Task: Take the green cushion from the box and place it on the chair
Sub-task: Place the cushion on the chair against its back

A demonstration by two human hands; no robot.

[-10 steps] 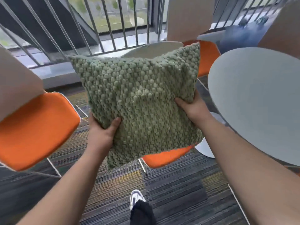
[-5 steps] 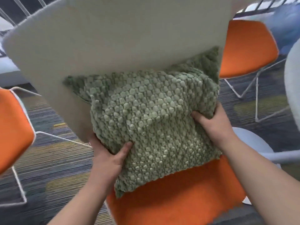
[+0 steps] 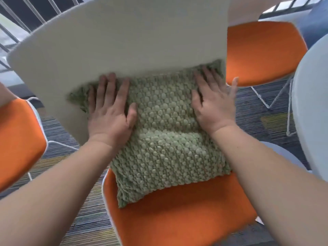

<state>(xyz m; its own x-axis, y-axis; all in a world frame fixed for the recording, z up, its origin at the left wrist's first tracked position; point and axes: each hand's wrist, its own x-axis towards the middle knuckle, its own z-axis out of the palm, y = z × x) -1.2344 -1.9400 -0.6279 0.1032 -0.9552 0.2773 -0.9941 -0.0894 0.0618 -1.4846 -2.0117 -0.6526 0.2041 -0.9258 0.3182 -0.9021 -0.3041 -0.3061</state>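
green bobble-knit cushion [image 3: 165, 139] on orange padded seat of white-backed chair [image 3: 186, 215], leaning on backrest toward 12 o'clock. left hand [image 3: 111, 110], right hand [image 3: 212, 105]: fingers open, flat, pressing cushion. placing step almost done; next: lift hands clear.

No readable text

No lettering, label, brand mark, number or sign can be read anywhere here, on any surface in view; everything shown is plain and unmarked.

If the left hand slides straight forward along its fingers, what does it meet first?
Most likely the white chair back. The left hand lies flat on the green cushion, fingers pointing up and away, with the fingertips already at the backrest's lower edge; exact contact is unclear.
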